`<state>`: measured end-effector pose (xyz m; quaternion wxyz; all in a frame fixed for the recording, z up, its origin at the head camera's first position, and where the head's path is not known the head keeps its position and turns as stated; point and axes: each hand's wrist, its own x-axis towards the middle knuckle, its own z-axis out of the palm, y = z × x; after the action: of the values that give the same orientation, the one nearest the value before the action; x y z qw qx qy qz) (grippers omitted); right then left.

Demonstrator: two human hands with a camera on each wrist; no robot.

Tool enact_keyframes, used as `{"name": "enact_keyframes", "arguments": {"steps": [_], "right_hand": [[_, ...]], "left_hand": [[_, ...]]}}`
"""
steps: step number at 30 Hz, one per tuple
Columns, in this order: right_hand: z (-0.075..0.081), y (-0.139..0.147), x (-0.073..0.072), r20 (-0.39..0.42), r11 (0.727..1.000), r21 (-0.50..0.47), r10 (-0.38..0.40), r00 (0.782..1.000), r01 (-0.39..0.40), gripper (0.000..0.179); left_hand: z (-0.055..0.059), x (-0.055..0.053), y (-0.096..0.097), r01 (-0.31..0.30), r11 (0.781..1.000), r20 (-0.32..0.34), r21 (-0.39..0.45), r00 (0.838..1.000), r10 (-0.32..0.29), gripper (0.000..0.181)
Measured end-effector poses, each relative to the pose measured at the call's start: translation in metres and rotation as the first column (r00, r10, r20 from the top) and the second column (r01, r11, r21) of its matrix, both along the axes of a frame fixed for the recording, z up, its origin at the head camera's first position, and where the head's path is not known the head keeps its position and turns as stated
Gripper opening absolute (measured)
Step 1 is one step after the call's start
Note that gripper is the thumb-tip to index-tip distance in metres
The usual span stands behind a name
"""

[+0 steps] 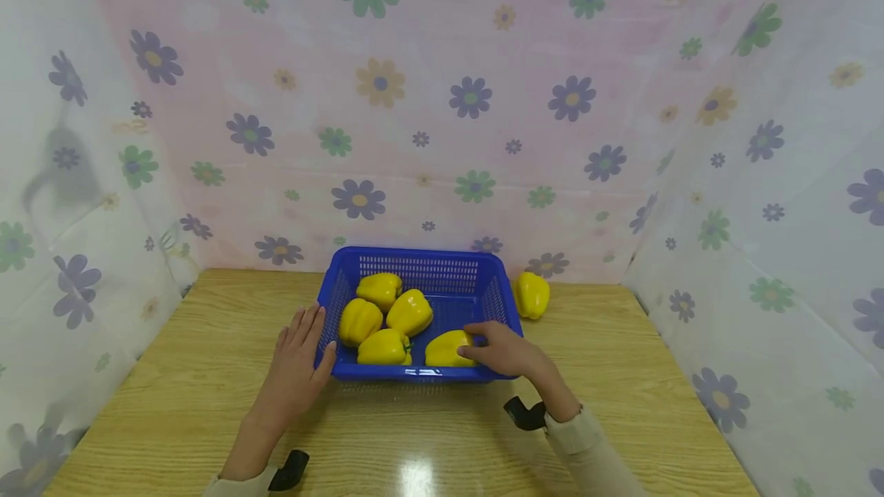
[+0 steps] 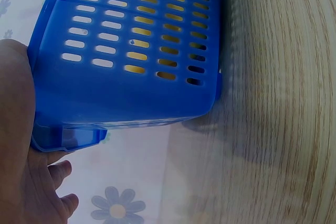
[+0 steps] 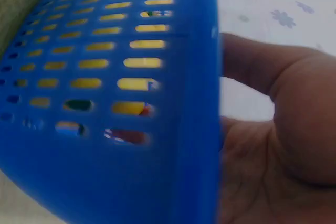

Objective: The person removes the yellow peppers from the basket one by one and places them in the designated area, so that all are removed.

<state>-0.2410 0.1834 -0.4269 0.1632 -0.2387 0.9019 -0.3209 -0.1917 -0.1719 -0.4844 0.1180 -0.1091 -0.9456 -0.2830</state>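
A blue plastic basket (image 1: pixel 421 253) with slotted walls stands on the table and holds several yellow bell peppers (image 1: pixel 359 322). My left hand (image 1: pixel 293 366) rests against the basket's left rim, fingers mostly straight and thumb at the edge; in the left wrist view it lies beside the basket corner. Over the front right rim reaches my right hand (image 1: pixel 507 350), its thumb and fingers around the right end of a yellow bell pepper (image 1: pixel 445 350) inside the basket. In the right wrist view the basket wall (image 3: pixel 173 182) hides the fingertips and most of that pepper.
One more yellow bell pepper (image 1: pixel 532 296) sits on the wooden table (image 1: pixel 594 374) just outside the basket's right side. A flower-printed curtain (image 1: pixel 428 113) closes off the back and both sides. Each wrist carries a black mount.
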Motion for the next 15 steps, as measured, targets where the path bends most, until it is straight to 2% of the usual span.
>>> {"name": "enact_keyframes", "arguments": {"steps": [2, 5, 11, 13, 15], "right_hand": [[-0.001, -0.002, -0.002, 0.016, 0.999, -0.013, 0.034, 0.999, -0.034, 0.055], [-0.005, -0.006, -0.004, 0.024, 0.998, -0.025, 0.053, 0.998, -0.053, 0.056], [-0.01, -0.012, -0.003, 0.031, 0.994, 0.037, -0.104, 0.994, 0.103, 0.057], [-0.011, -0.013, -0.003, 0.039, 0.992, 0.058, -0.115, 0.993, 0.112, 0.048], [-0.013, -0.015, -0.005, 0.039, 0.994, 0.065, -0.09, 0.995, 0.087, 0.04]], "left_hand": [[-0.001, 0.0, 0.0, 0.0, 1.0, 0.009, 0.006, 1.0, 0.0, 0.064], [-0.001, -0.001, -0.001, 0.0, 1.0, 0.005, 0.009, 1.0, 0.0, 0.064], [-0.002, -0.001, -0.001, 0.003, 1.0, 0.005, 0.005, 1.0, -0.003, 0.065], [-0.002, -0.001, -0.001, 0.002, 1.0, 0.004, 0.002, 1.0, -0.002, 0.065], [-0.002, -0.001, -0.001, 0.0, 1.0, -0.002, 0.004, 1.0, 0.0, 0.064]]}}
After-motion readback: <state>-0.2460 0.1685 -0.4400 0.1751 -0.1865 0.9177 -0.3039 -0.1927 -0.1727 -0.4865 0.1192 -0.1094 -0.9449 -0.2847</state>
